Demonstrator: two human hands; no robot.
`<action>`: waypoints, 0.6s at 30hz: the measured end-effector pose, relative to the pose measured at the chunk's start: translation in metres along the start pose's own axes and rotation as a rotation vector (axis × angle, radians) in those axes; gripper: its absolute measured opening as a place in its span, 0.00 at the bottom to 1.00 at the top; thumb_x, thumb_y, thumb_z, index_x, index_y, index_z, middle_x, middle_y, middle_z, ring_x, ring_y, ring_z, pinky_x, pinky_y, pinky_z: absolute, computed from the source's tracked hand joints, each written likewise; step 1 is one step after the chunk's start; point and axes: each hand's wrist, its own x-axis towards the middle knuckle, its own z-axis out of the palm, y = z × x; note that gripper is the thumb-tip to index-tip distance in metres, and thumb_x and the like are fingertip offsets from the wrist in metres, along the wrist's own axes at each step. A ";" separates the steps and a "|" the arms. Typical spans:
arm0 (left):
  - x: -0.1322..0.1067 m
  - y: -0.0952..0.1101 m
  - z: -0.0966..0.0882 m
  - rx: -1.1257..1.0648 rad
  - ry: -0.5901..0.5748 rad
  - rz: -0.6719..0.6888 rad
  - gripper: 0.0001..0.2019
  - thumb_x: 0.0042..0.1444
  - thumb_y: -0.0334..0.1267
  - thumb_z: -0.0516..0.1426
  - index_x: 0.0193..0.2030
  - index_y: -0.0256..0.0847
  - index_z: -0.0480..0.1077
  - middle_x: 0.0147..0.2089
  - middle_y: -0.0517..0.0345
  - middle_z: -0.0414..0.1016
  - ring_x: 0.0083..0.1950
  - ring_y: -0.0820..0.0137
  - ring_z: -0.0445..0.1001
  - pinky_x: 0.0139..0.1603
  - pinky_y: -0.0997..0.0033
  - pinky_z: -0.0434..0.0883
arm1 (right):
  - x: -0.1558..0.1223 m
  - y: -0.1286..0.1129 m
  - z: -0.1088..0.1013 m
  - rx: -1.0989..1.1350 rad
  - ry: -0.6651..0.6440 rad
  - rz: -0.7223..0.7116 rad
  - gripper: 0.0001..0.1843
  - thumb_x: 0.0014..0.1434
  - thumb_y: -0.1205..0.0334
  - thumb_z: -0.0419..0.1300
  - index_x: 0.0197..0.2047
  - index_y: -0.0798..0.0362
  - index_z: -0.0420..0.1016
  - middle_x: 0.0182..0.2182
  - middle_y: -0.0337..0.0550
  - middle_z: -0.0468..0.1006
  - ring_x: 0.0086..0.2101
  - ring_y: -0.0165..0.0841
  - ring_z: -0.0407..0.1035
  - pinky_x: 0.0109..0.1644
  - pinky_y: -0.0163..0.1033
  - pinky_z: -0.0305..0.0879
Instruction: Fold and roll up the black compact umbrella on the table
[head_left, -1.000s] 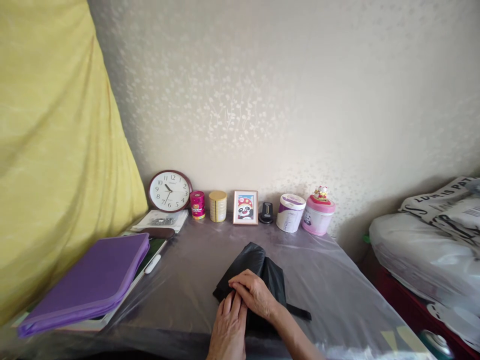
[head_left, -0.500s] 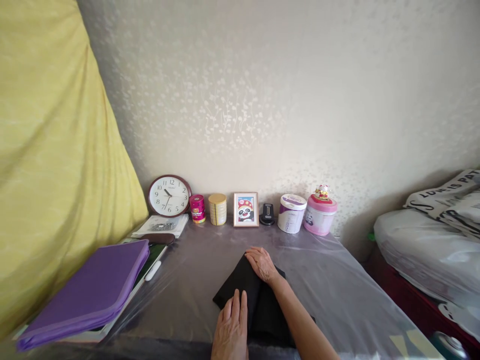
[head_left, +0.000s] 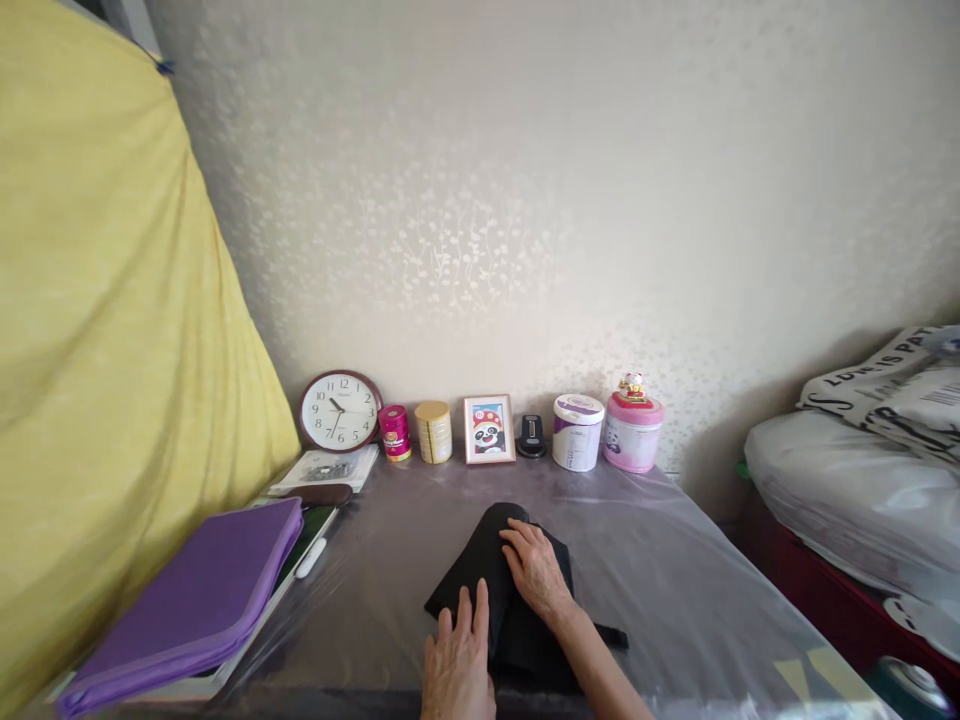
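A folded black cloth point(head_left: 474, 568) lies near the table's front edge, with a dark strap end point(head_left: 611, 636) sticking out on its right. Its far edge bulges up in a rounded fold. On the cloth's lower left part rests my left hand point(head_left: 459, 660), fingers spread apart. My right hand point(head_left: 538, 572) touches the upper middle of the cloth near the fold, its fingers slightly bent and parted, the thumb hidden.
Left on the table point(head_left: 360, 600) are a purple folder point(head_left: 187, 590) and a white pen-like object point(head_left: 310, 558). Along the wall stand a clock point(head_left: 340, 411), a pink can point(head_left: 394, 433), a yellow-lidded can point(head_left: 433, 432), a picture frame point(head_left: 490, 430), a purple-white tub point(head_left: 577, 433) and a pink-lidded tub point(head_left: 634, 436).
My right hand has slid a little toward me and its fingers have bent. The cloth's far edge, flatter and pointed before, now bulges. My left fingers have spread; the view has shifted slightly.
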 end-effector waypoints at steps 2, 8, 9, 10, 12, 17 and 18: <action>-0.001 -0.001 -0.001 0.018 -0.005 -0.040 0.47 0.44 0.18 0.56 0.66 0.45 0.34 0.65 0.56 0.42 0.58 0.49 0.50 0.54 0.51 0.59 | -0.003 0.013 -0.004 0.026 0.033 0.035 0.14 0.58 0.71 0.47 0.42 0.57 0.72 0.45 0.50 0.68 0.45 0.43 0.61 0.50 0.49 0.56; 0.004 -0.009 0.003 -0.057 -0.014 0.017 0.46 0.46 0.16 0.55 0.66 0.41 0.33 0.64 0.46 0.41 0.47 0.60 0.66 0.46 0.64 0.67 | -0.026 0.050 -0.022 0.190 0.107 0.193 0.16 0.57 0.61 0.45 0.36 0.55 0.73 0.40 0.50 0.71 0.41 0.43 0.65 0.47 0.47 0.61; 0.005 -0.011 0.004 -0.079 -0.002 0.035 0.46 0.46 0.16 0.54 0.66 0.40 0.33 0.64 0.44 0.41 0.45 0.61 0.67 0.45 0.66 0.67 | -0.030 0.055 -0.025 0.220 0.119 0.238 0.16 0.56 0.59 0.46 0.35 0.55 0.73 0.39 0.49 0.72 0.40 0.43 0.66 0.46 0.47 0.62; 0.006 -0.013 0.005 -0.102 0.017 0.049 0.46 0.45 0.16 0.54 0.66 0.39 0.33 0.64 0.43 0.42 0.45 0.61 0.68 0.44 0.67 0.68 | -0.034 0.059 -0.028 0.252 0.126 0.289 0.17 0.55 0.57 0.46 0.35 0.54 0.73 0.37 0.49 0.72 0.39 0.43 0.66 0.45 0.46 0.62; 0.009 -0.019 0.004 -0.183 0.067 0.077 0.45 0.45 0.14 0.53 0.67 0.37 0.35 0.63 0.44 0.47 0.46 0.61 0.67 0.44 0.70 0.67 | -0.039 0.067 -0.035 0.319 0.120 0.404 0.18 0.51 0.54 0.47 0.34 0.54 0.73 0.35 0.48 0.73 0.38 0.44 0.67 0.45 0.46 0.62; 0.004 -0.040 -0.025 -0.411 0.124 0.102 0.39 0.44 0.16 0.51 0.65 0.28 0.43 0.59 0.47 0.56 0.56 0.65 0.59 0.55 0.77 0.58 | -0.042 0.080 -0.053 0.520 0.174 0.635 0.24 0.45 0.45 0.49 0.35 0.55 0.72 0.34 0.51 0.73 0.38 0.48 0.67 0.45 0.50 0.61; -0.001 -0.045 -0.034 -0.435 0.133 0.115 0.39 0.44 0.16 0.51 0.65 0.28 0.44 0.60 0.48 0.55 0.58 0.66 0.56 0.56 0.78 0.57 | -0.041 0.079 -0.055 0.613 0.195 0.680 0.25 0.43 0.44 0.50 0.35 0.56 0.72 0.34 0.52 0.73 0.39 0.49 0.67 0.44 0.51 0.62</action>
